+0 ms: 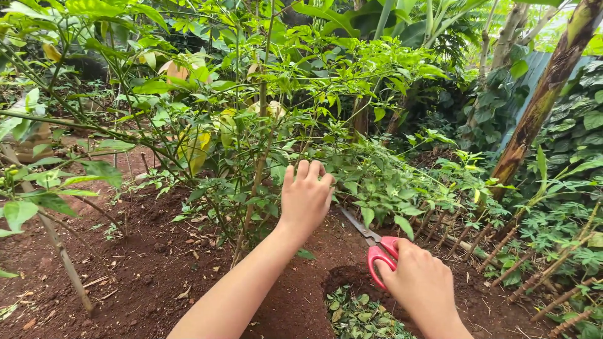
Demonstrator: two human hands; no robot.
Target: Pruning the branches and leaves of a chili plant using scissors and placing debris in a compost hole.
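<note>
My left hand [305,198] reaches forward into a leafy green shrub [264,125], its fingers curled among the twigs and leaves; what it grips is hidden behind the hand. My right hand [422,285] holds red-handled scissors [375,246] at the lower right. The metal blades point up and left toward the foliage just below my left hand. A thin upright stem [256,182] of the shrub stands just left of my left hand.
Red-brown soil [144,263] covers the ground. A small pit with cut green leaves [358,314] lies below the scissors. A slanted bare stake [63,257] stands at left, a thick trunk [540,107] at right, and low stick fencing [540,276] at right.
</note>
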